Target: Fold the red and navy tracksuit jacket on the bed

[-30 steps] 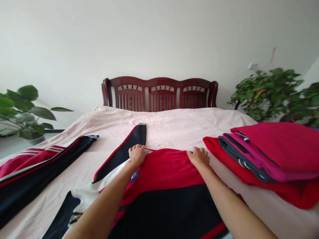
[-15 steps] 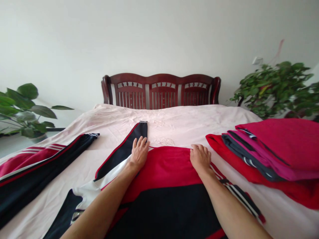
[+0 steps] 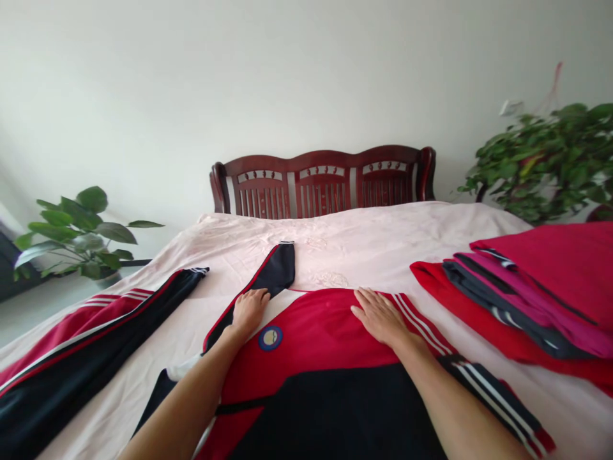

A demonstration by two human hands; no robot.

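Domestic interior: a bedroom in a home. The setting is identified by a broad bed with a pale pink sheet (image 3: 373, 246) and a dark reddish wooden headboard (image 3: 323, 181) before a plain pale wall (image 3: 287, 76). Leafy houseplants (image 3: 79, 214) flank it; folded clothes (image 3: 555, 271) lie stacked on the bedding.

A dark red-brown slatted wooden headboard (image 3: 322, 188) stands before a pale wall (image 3: 306, 70). Leafy green plants (image 3: 550, 163) flank the bed (image 3: 373, 249).
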